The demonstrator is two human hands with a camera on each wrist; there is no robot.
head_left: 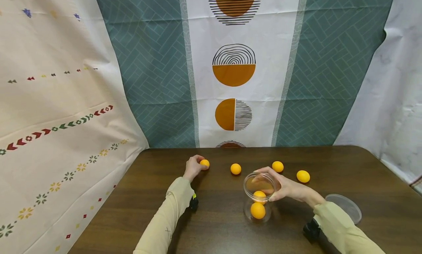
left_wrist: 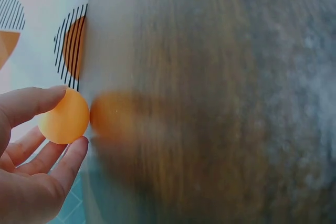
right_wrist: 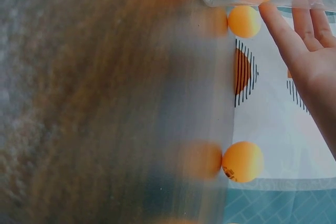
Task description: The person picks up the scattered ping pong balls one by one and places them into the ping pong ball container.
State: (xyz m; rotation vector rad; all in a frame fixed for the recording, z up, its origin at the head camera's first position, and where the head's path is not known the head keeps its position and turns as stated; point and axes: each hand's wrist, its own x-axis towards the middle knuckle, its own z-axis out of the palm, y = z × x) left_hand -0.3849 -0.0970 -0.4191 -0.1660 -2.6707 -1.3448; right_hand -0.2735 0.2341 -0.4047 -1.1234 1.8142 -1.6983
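Observation:
At the far left of the table, my left hand (head_left: 192, 168) pinches an orange ping-pong ball (head_left: 205, 164) between thumb and fingertips. The left wrist view shows this ball (left_wrist: 65, 116) right at the tabletop, its reflection beside it. My right hand (head_left: 280, 184) grips a clear jar (head_left: 253, 198) near its rim, thumb on the near side and fingers behind. The jar's mouth is uncovered. Inside are two orange balls, a lower ball (head_left: 258, 211) and an upper ball (head_left: 259, 195). In the right wrist view the fingers (right_wrist: 286, 35) lie along the jar's wall.
Three more orange balls lie toward the back: a middle ball (head_left: 235, 169), a ball behind the jar (head_left: 277, 166) and a right-hand ball (head_left: 303, 176). A translucent round lid (head_left: 346, 207) lies by the right forearm. Patterned cloth (head_left: 158, 81) hangs along the back edge of the dark wooden table (head_left: 132, 217).

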